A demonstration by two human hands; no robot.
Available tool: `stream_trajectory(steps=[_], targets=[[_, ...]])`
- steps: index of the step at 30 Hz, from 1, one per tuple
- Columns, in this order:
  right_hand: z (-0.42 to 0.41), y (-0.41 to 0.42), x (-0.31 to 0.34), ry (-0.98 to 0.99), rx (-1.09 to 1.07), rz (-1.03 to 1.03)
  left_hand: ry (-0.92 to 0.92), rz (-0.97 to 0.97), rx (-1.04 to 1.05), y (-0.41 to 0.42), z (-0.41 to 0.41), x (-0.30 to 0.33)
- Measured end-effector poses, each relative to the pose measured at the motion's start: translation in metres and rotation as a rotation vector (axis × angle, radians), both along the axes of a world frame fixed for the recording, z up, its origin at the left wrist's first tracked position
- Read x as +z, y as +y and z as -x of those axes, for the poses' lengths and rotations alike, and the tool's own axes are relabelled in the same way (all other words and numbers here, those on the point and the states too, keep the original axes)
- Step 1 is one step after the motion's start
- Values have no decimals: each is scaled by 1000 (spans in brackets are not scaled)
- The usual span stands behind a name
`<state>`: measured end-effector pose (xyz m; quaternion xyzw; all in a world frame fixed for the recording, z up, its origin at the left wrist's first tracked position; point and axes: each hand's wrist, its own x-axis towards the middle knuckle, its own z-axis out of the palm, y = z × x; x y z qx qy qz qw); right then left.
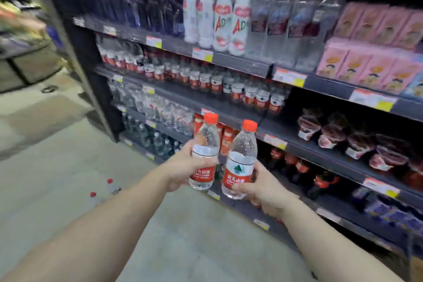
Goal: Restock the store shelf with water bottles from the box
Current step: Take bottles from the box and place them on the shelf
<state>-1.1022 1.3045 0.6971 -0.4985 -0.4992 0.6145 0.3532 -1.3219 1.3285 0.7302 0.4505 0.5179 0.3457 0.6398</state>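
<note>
Left hand [180, 168] and right hand [265, 186] each clench a bottle [204, 158] upright; set both (labels outward) at the shelf [229, 119] front edge.

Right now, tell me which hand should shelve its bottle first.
Left, probably. The left hand holds its bottle higher and nearer the matching red-capped bottles on the shelf. The right hand holds its bottle lower, farther right.
</note>
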Motion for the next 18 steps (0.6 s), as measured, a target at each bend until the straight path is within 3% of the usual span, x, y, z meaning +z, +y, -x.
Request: stream_trajectory(steps=[12,18], targets=[[140,190,-33,-57,99,-2,119,-17,206,131,141,-30],[187,297,-38,-59,91,6,64,40,246,229,195,-33]])
